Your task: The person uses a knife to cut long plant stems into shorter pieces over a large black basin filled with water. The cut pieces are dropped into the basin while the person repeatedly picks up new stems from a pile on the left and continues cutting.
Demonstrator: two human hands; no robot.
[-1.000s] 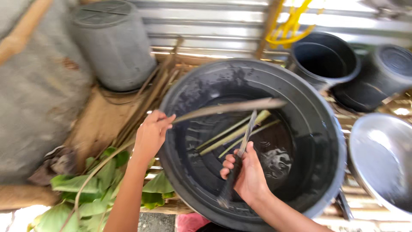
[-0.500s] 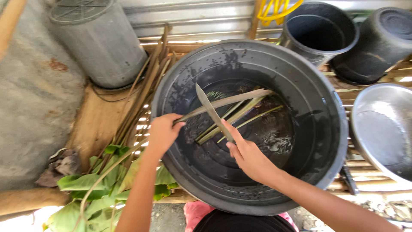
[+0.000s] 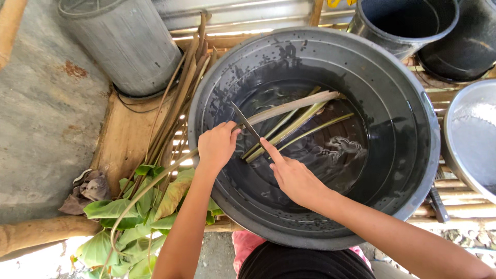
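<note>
1. My left hand (image 3: 218, 145) grips a long pale stalk (image 3: 289, 107) at the near-left rim of the black basin (image 3: 413, 129), holding it level over the water so it stays steady.
2. My right hand (image 3: 294, 175) is closed on a knife (image 3: 248, 124), forefinger along the handle, blade laid across the stalk.
3. Stripped stems (image 3: 305, 132) lie soaking at the basin's middle; leafy stems (image 3: 144, 201) rest outside its left edge.
</note>
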